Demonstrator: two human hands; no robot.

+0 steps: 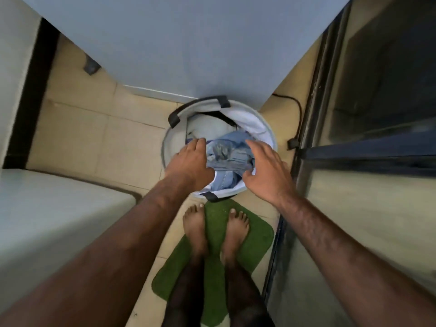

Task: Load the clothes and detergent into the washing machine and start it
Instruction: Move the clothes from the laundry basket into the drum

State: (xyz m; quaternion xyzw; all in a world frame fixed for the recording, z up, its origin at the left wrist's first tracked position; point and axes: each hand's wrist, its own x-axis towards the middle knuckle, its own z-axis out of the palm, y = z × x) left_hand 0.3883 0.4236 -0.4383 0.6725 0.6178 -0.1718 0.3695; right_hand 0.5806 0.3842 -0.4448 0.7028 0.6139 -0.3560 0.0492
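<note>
A round white laundry basket [264, 125] with dark handles stands on the tiled floor just ahead of my feet. Inside it lie light blue denim clothes [232, 154] and a pale garment [205, 128] behind them. My left hand [190, 165] hovers over the basket's left side, fingers apart, holding nothing. My right hand [264, 173] hovers over the right side, fingers spread, also holding nothing. Both hands are above the clothes; I cannot tell if they touch them. At the lower left is a white appliance top [47, 213], likely the washing machine.
A green mat [217, 263] lies under my bare feet. A blue-grey wall [188, 43] rises behind the basket. A dark-framed glass door [365, 114] runs along the right. A black cable with a plug [293, 142] lies on the floor beside the basket.
</note>
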